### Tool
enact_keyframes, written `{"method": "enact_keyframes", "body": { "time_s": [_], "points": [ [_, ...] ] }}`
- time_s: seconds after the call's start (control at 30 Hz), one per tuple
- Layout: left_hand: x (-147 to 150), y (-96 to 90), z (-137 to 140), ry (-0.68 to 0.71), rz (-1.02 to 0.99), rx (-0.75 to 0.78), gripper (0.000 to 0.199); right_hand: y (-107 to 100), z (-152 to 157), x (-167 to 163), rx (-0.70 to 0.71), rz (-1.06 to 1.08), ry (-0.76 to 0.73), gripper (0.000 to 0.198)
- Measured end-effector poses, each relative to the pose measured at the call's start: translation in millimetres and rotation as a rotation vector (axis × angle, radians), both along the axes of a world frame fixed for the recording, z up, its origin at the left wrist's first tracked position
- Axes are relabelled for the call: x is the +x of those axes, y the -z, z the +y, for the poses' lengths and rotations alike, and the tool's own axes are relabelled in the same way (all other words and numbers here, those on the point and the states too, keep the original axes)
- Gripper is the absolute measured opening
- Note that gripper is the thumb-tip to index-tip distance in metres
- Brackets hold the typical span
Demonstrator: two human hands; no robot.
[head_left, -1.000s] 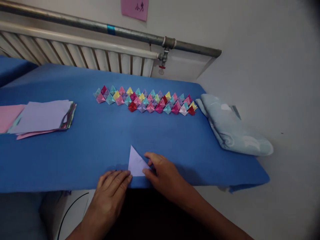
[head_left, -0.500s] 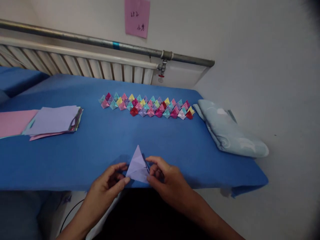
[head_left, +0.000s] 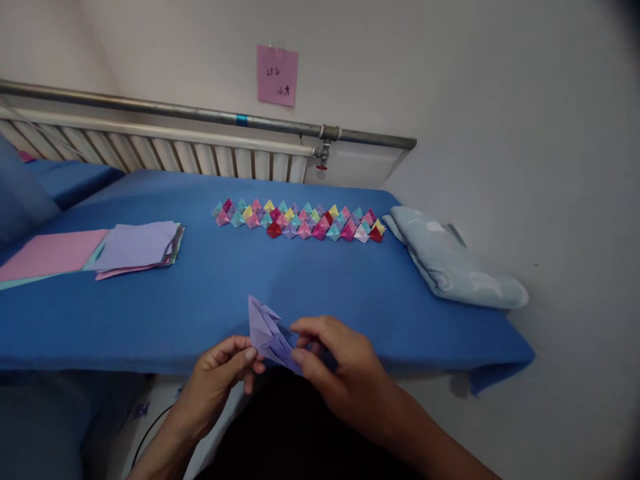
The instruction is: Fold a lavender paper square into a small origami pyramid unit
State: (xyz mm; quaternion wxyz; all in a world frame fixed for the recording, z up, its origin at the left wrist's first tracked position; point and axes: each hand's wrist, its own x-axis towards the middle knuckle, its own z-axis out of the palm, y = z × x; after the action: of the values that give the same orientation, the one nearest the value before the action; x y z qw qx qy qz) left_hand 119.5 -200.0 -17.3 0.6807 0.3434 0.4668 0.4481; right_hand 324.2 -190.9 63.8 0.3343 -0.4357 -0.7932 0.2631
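The fingers (head_left: pixel 249 353) of the left hand (head_left: pixel 216 380) are pinching the lower left edge of a folded lilac paper (head_left: pixel 267 333), thumb and fingertips closing together on it. The fingers (head_left: pixel 306 328) of the right hand (head_left: pixel 345 373) are clamping the same paper from the right side, the thumb underneath and the index finger curling over the top. The paper is being held between both hands just over the near edge of the table (head_left: pixel 225 293), its pointed flaps sticking up and to the left. Farther back on the blue table, a row of small folded paper pieces (head_left: pixel 300 220) in pink, teal, yellow, purple and red is lying in a tight band. To the left, a stack of flat paper sheets (head_left: pixel 135 247) is resting beside a pink sheet (head_left: pixel 50 253). At the right end a folded pale blue cloth (head_left: pixel 455 267) is lying. A pink note (head_left: pixel 277 75) is sticking to the wall above a metal pipe (head_left: pixel 200 115).
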Motion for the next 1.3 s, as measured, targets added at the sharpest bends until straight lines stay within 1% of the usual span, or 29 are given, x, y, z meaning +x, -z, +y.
{"method": "enact_keyframes", "body": {
  "time_s": [0.07,0.13,0.27,0.4,0.53,0.8,0.93,1.07,1.17,1.23,1.3],
  "points": [
    [-0.3,-1.0,-3.9,-0.003,-0.052,0.010,0.024,-5.0,-3.5,-2.1,0.064,0.043,0.010,0.015],
    [0.0,-2.9,-8.2,-0.003,-0.093,0.031,0.024,-7.7,-7.2,-4.3,0.109,0.073,-0.004,0.015],
    [2.2,-4.2,-15.0,0.029,-0.156,0.074,0.023,-9.3,-15.4,-7.1,0.142,0.093,-0.081,0.016],
    [5.0,-0.9,-17.7,0.072,-0.168,0.092,0.023,-9.8,-20.8,-6.1,0.129,0.100,-0.105,0.017],
    [8.0,1.9,-18.0,0.106,-0.178,0.079,0.021,-10.5,-22.7,-5.9,0.127,0.091,-0.112,0.017],
    [11.5,-1.6,-19.7,0.077,-0.234,0.052,0.026,-12.3,-26.6,-10.1,0.118,0.044,-0.157,0.018],
    [11.3,0.0,-20.9,0.077,-0.248,0.044,0.025,-11.4,-26.6,-11.2,0.116,0.050,-0.151,0.019],
    [10.4,3.5,-20.9,0.092,-0.240,0.055,0.027,-10.5,-25.8,-12.7,0.136,0.024,-0.151,0.022],
    [7.1,5.4,-19.5,0.122,-0.209,0.095,0.024,-10.4,-24.5,-12.1,0.137,-0.025,-0.120,0.023],
    [3.8,5.6,-18.1,0.146,-0.158,0.136,0.021,-9.7,-22.6,-10.2,0.113,-0.058,-0.095,0.020],
    [0.6,4.4,-16.7,0.179,-0.101,0.167,0.019,-8.0,-19.5,-7.5,0.061,-0.069,-0.093,0.019]
  ]
}}
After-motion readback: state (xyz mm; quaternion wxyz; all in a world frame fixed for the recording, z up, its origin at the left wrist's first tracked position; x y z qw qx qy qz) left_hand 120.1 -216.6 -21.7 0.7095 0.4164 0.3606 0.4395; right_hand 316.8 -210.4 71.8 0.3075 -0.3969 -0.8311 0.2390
